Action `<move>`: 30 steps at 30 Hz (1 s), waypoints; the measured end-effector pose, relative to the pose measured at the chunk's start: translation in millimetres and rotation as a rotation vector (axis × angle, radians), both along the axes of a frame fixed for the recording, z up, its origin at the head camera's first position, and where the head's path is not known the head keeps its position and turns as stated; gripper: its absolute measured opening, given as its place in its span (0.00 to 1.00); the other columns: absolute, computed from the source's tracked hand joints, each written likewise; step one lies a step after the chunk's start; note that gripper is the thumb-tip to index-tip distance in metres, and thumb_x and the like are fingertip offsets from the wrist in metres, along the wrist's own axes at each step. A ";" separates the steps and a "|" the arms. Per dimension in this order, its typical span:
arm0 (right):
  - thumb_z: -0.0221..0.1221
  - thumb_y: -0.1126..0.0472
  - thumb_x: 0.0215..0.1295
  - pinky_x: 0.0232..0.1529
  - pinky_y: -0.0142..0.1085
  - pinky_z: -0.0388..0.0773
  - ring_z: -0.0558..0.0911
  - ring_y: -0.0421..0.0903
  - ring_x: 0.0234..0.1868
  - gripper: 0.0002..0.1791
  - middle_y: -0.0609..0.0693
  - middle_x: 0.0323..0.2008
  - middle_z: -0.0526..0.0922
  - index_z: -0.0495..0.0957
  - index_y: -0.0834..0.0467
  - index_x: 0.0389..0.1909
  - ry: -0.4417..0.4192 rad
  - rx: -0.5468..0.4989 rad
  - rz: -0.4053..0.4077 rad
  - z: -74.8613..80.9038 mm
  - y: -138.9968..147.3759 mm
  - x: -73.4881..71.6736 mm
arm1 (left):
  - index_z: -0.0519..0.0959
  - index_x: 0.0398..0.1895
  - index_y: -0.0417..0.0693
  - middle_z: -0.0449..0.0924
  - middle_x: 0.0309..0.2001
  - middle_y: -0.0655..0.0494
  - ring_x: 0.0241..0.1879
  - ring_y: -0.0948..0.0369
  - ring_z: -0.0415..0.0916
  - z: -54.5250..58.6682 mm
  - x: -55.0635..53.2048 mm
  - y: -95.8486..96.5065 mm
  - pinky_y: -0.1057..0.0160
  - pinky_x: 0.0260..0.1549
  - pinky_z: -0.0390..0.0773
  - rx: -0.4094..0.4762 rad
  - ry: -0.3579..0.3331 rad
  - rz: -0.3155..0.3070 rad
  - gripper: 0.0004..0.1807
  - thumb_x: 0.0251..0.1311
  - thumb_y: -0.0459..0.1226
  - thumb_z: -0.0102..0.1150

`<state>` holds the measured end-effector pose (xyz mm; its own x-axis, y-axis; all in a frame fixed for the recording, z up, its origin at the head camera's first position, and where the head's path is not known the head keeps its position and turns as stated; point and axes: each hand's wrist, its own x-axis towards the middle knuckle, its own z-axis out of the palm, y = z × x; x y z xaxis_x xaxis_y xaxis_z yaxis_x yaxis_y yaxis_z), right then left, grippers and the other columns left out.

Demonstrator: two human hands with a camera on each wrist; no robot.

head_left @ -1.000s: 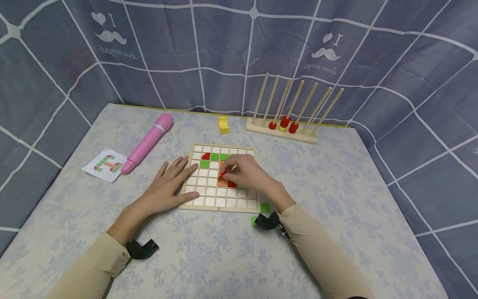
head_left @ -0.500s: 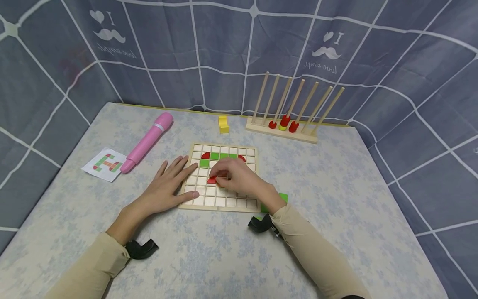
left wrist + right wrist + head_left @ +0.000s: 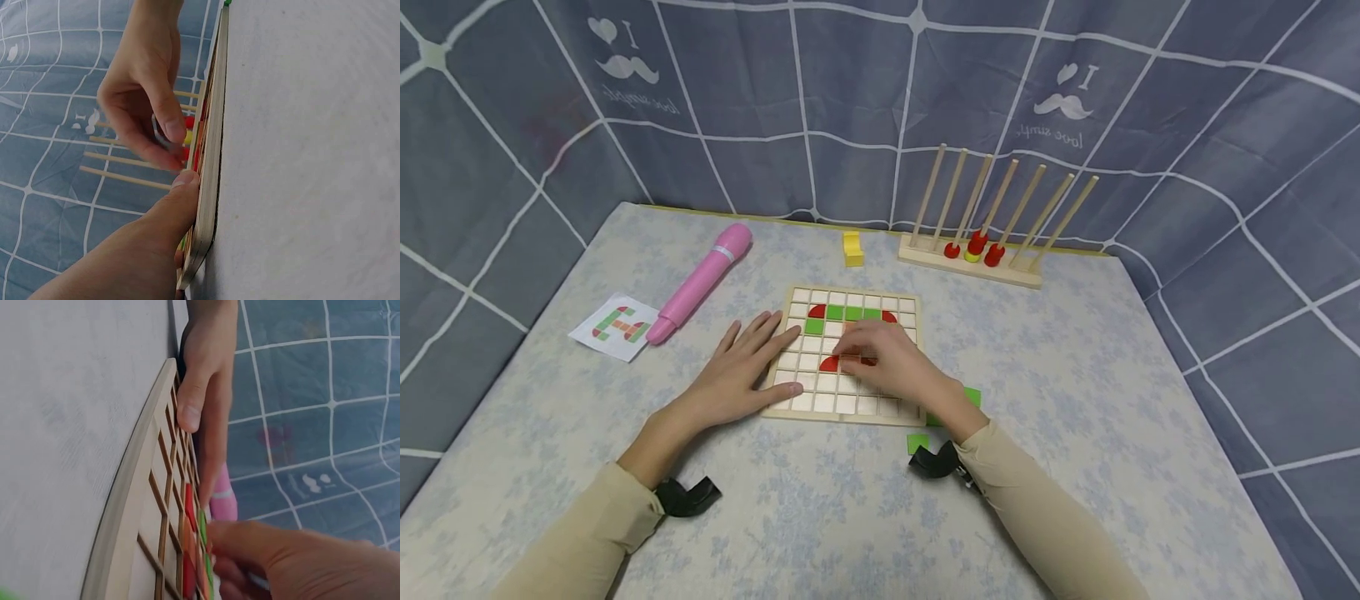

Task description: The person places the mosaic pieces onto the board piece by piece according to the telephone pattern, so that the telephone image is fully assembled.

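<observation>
Right hand (image 3: 889,357) shifted rightward, fingers (image 3: 856,335) bent | left hand (image 3: 739,368) splayed on board (image 3: 823,403)

Board (image 3: 846,418): pale wood, squared grid | tiles (image 3: 814,327): red, green, orange | surface (image 3: 790,517): whitish, blue floral | curtain (image 3: 850,92): blue-grey, white lines | sleeves (image 3: 1045,508): beige | block (image 3: 853,250): yellow

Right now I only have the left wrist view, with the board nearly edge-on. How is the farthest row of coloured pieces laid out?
Observer: In the head view, green tiles run across the board with a red piece at each end.
Operator: Is there a pattern to check that against?
Observer: Yes, a card printed in red, green and orange lies left of the board.
Operator: I mostly see the left hand's thumb; how do its fingers lie?
Observer: Fanned out at the board's left edge.
</observation>
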<state>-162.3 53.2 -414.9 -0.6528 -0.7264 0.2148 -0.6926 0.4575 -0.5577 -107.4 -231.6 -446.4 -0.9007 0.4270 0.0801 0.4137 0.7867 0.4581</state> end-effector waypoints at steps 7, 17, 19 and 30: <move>0.71 0.63 0.68 0.39 0.35 0.81 0.83 0.44 0.37 0.05 0.49 0.37 0.87 0.90 0.57 0.43 -0.004 0.031 -0.154 4.3 19.2 11.6 | 0.56 0.85 0.53 0.44 0.86 0.41 0.86 0.42 0.37 3.0 -1.8 -1.7 0.34 0.80 0.33 -0.005 0.008 0.003 0.48 0.69 0.60 0.63; 0.70 0.59 0.69 0.40 0.35 0.81 0.84 0.46 0.40 0.10 0.51 0.45 0.87 0.90 0.58 0.47 -0.004 0.063 -0.115 5.2 16.1 18.2 | 0.57 0.85 0.53 0.45 0.86 0.42 0.86 0.42 0.38 -0.8 -1.8 -1.8 0.34 0.80 0.33 0.000 0.002 0.007 0.48 0.68 0.60 0.63; 0.70 0.60 0.70 0.41 0.38 0.82 0.84 0.47 0.40 0.10 0.52 0.45 0.87 0.90 0.59 0.48 0.011 0.043 -0.143 4.8 14.5 13.2 | 0.57 0.85 0.53 0.45 0.86 0.42 0.86 0.42 0.38 -1.5 -2.1 -2.0 0.34 0.80 0.33 -0.002 0.005 0.008 0.48 0.68 0.60 0.63; 0.69 0.55 0.71 0.45 0.43 0.79 0.78 0.50 0.44 0.18 0.53 0.43 0.84 0.88 0.62 0.55 0.039 0.144 -0.261 4.1 5.9 -5.3 | 0.56 0.85 0.53 0.44 0.86 0.42 0.86 0.43 0.37 -0.8 -1.4 -0.2 0.34 0.80 0.33 -0.002 0.001 -0.004 0.48 0.69 0.60 0.62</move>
<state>-167.6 59.1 -410.9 -0.8147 -0.5601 0.1503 -0.5610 0.6954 -0.4492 -108.8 -231.8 -447.3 -0.8990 0.4306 0.0800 0.4170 0.7858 0.4567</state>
